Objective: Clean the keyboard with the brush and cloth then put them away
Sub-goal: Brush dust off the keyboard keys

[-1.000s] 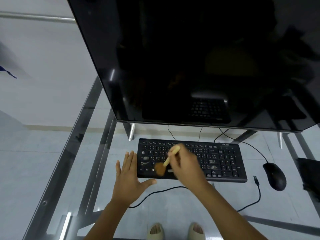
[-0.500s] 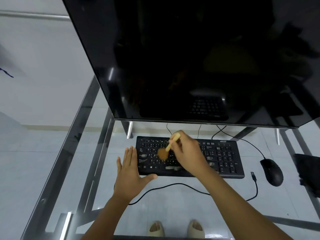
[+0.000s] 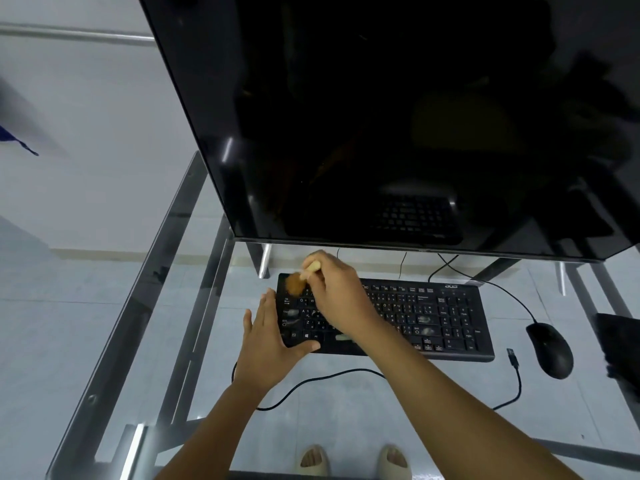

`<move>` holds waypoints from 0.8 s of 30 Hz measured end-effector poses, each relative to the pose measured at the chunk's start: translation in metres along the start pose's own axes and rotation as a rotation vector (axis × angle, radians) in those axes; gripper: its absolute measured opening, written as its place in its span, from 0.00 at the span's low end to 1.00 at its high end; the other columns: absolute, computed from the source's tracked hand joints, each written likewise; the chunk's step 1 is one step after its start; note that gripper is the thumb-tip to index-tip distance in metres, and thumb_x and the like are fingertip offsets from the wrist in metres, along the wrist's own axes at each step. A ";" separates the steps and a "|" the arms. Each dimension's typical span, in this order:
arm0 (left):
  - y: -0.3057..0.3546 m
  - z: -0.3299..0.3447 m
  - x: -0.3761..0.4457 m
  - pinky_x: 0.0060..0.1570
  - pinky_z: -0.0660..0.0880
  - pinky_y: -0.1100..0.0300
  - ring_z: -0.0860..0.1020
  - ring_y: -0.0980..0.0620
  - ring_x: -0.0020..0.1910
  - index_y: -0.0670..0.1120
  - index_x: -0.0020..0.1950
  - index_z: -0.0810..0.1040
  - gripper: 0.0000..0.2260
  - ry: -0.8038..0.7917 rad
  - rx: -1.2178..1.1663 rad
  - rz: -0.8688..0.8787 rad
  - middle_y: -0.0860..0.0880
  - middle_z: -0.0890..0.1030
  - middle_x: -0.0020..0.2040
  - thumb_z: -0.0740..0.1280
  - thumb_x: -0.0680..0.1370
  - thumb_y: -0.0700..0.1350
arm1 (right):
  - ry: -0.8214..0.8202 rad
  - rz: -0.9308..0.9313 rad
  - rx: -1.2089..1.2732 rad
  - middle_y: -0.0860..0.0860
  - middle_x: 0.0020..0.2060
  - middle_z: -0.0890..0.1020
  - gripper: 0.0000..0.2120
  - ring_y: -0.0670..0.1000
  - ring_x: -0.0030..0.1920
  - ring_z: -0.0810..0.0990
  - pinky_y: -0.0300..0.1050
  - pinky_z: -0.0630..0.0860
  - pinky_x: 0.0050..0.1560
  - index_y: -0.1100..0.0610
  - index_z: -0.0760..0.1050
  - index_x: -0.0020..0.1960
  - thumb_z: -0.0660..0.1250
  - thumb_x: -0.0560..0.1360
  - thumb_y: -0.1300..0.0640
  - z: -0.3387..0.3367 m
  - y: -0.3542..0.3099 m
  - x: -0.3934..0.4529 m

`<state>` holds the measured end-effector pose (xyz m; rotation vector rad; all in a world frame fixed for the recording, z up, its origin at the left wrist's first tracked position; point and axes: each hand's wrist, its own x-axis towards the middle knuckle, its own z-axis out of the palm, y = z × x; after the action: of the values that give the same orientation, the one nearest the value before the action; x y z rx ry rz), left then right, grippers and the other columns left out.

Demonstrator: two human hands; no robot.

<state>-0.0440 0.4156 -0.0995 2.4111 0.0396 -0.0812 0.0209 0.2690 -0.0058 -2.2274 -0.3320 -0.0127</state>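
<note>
The black rectangular plastic keyboard [image 3: 398,317], near the glass tabletop's back edge, is steadied by the flat, relaxed left hand [image 3: 268,344]; the pale-handled brown-bristled brush [image 3: 299,279] is pinched by the right hand [image 3: 337,299]. Keys may be pressed or dust flicked onto the glass by hard strokes.

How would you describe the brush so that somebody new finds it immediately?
Start at the big black monitor; below it lies a black keyboard. At its far-left corner the right hand holds the brush, the only orange-brown tuft with a pale handle.

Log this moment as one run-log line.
step: brushing | right hand: holds brush on keyboard top-left keys | left hand: flat, bracing keyboard's left end | cloth: not identifiable
</note>
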 end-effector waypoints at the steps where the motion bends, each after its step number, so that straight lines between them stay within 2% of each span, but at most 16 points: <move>1: -0.001 0.000 0.000 0.72 0.36 0.53 0.50 0.52 0.77 0.46 0.77 0.46 0.54 -0.007 0.001 0.001 0.49 0.56 0.77 0.65 0.63 0.74 | 0.057 -0.009 -0.009 0.50 0.45 0.81 0.04 0.41 0.40 0.78 0.40 0.76 0.39 0.56 0.74 0.52 0.62 0.79 0.61 0.001 0.001 0.000; 3: -0.001 0.001 0.000 0.72 0.36 0.52 0.50 0.51 0.77 0.47 0.77 0.46 0.53 -0.007 0.006 0.009 0.49 0.56 0.77 0.65 0.64 0.74 | 0.082 0.021 0.047 0.47 0.43 0.81 0.04 0.38 0.35 0.77 0.31 0.71 0.35 0.57 0.74 0.52 0.61 0.79 0.62 0.000 0.000 0.000; 5: 0.000 0.000 0.001 0.72 0.36 0.51 0.48 0.51 0.77 0.47 0.77 0.46 0.52 -0.009 0.022 0.018 0.48 0.56 0.78 0.65 0.65 0.73 | -0.032 0.026 0.029 0.46 0.39 0.81 0.04 0.35 0.33 0.76 0.28 0.69 0.32 0.58 0.74 0.52 0.61 0.79 0.62 -0.004 0.001 -0.003; 7: 0.000 -0.002 0.000 0.72 0.36 0.52 0.46 0.52 0.77 0.47 0.77 0.46 0.52 -0.017 0.017 0.025 0.49 0.55 0.78 0.67 0.65 0.71 | 0.007 0.027 -0.016 0.45 0.38 0.80 0.04 0.34 0.31 0.75 0.28 0.67 0.29 0.59 0.74 0.51 0.61 0.80 0.62 -0.012 0.006 -0.006; 9: 0.002 -0.005 0.000 0.72 0.36 0.52 0.45 0.53 0.77 0.48 0.77 0.46 0.52 -0.012 -0.003 0.023 0.50 0.54 0.78 0.70 0.65 0.68 | 0.137 0.071 0.031 0.41 0.34 0.77 0.04 0.38 0.30 0.76 0.30 0.67 0.27 0.61 0.74 0.51 0.60 0.80 0.64 -0.024 0.016 -0.010; 10: 0.003 -0.007 0.000 0.73 0.37 0.51 0.44 0.53 0.77 0.48 0.77 0.46 0.52 -0.007 0.002 0.022 0.50 0.54 0.78 0.70 0.65 0.67 | 0.143 0.105 0.068 0.42 0.33 0.78 0.04 0.42 0.29 0.77 0.34 0.69 0.26 0.61 0.74 0.51 0.60 0.79 0.65 -0.029 0.022 -0.012; 12: 0.004 -0.008 0.002 0.73 0.39 0.50 0.45 0.52 0.77 0.48 0.77 0.45 0.53 -0.007 0.020 0.028 0.50 0.53 0.78 0.70 0.65 0.69 | 0.038 0.149 0.079 0.44 0.34 0.80 0.04 0.51 0.31 0.79 0.47 0.76 0.29 0.58 0.74 0.51 0.61 0.79 0.64 -0.036 0.028 -0.018; 13: 0.005 -0.007 0.004 0.74 0.40 0.48 0.46 0.52 0.77 0.48 0.77 0.45 0.53 -0.011 0.026 0.030 0.50 0.53 0.78 0.69 0.64 0.69 | 0.024 0.151 0.047 0.43 0.34 0.80 0.03 0.51 0.29 0.78 0.46 0.74 0.28 0.58 0.73 0.50 0.61 0.79 0.63 -0.039 0.032 -0.020; 15: 0.009 -0.005 0.006 0.74 0.43 0.45 0.47 0.52 0.77 0.48 0.77 0.45 0.54 -0.019 0.041 0.035 0.50 0.53 0.78 0.69 0.63 0.70 | 0.178 0.154 0.008 0.42 0.35 0.78 0.04 0.44 0.27 0.73 0.38 0.68 0.27 0.57 0.73 0.50 0.61 0.79 0.64 -0.045 0.037 -0.022; 16: 0.011 -0.003 0.008 0.74 0.43 0.46 0.46 0.52 0.77 0.48 0.77 0.44 0.55 -0.015 0.048 0.040 0.50 0.52 0.78 0.69 0.63 0.71 | 0.253 0.164 0.035 0.44 0.35 0.78 0.05 0.43 0.27 0.74 0.36 0.69 0.27 0.56 0.73 0.50 0.61 0.79 0.64 -0.050 0.039 -0.023; 17: 0.014 -0.002 0.009 0.74 0.42 0.47 0.44 0.52 0.77 0.47 0.77 0.43 0.55 -0.009 0.056 0.043 0.50 0.50 0.78 0.68 0.63 0.71 | 0.268 0.171 0.083 0.47 0.35 0.80 0.05 0.44 0.29 0.77 0.39 0.73 0.28 0.56 0.73 0.50 0.61 0.79 0.64 -0.053 0.039 -0.024; 19: 0.016 0.001 0.011 0.74 0.41 0.48 0.43 0.52 0.77 0.46 0.77 0.43 0.56 -0.001 0.075 0.031 0.49 0.49 0.78 0.66 0.62 0.73 | 0.088 0.198 0.136 0.50 0.36 0.82 0.04 0.53 0.35 0.83 0.50 0.80 0.35 0.54 0.73 0.49 0.61 0.79 0.62 -0.055 0.037 -0.025; 20: 0.015 0.001 0.012 0.74 0.43 0.47 0.46 0.51 0.77 0.45 0.78 0.44 0.56 0.000 0.066 0.021 0.48 0.51 0.78 0.66 0.62 0.73 | 0.001 0.197 0.094 0.48 0.36 0.82 0.03 0.53 0.36 0.83 0.51 0.81 0.36 0.54 0.73 0.49 0.61 0.79 0.61 -0.055 0.038 -0.028; 21: 0.013 0.000 0.014 0.74 0.47 0.44 0.52 0.49 0.76 0.46 0.77 0.47 0.55 0.006 0.039 0.010 0.48 0.55 0.77 0.67 0.62 0.73 | -0.015 0.182 0.057 0.45 0.35 0.80 0.03 0.49 0.33 0.81 0.48 0.79 0.33 0.55 0.73 0.49 0.62 0.79 0.61 -0.055 0.040 -0.029; 23: 0.009 0.001 0.016 0.71 0.57 0.40 0.63 0.48 0.71 0.50 0.75 0.53 0.52 0.015 -0.018 0.008 0.50 0.64 0.71 0.69 0.60 0.73 | 0.149 0.196 0.027 0.42 0.33 0.77 0.04 0.44 0.28 0.74 0.40 0.72 0.28 0.57 0.73 0.49 0.61 0.79 0.64 -0.065 0.045 -0.033; 24: 0.006 0.000 0.015 0.70 0.58 0.40 0.65 0.49 0.70 0.51 0.75 0.54 0.51 0.025 -0.032 0.006 0.51 0.65 0.70 0.70 0.60 0.72 | 0.203 0.211 0.059 0.43 0.34 0.78 0.04 0.46 0.29 0.75 0.42 0.73 0.29 0.57 0.73 0.49 0.61 0.79 0.64 -0.068 0.047 -0.034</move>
<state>-0.0286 0.4116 -0.0966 2.3798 0.0450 -0.0467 0.0066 0.1813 -0.0033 -2.1699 0.0137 -0.1133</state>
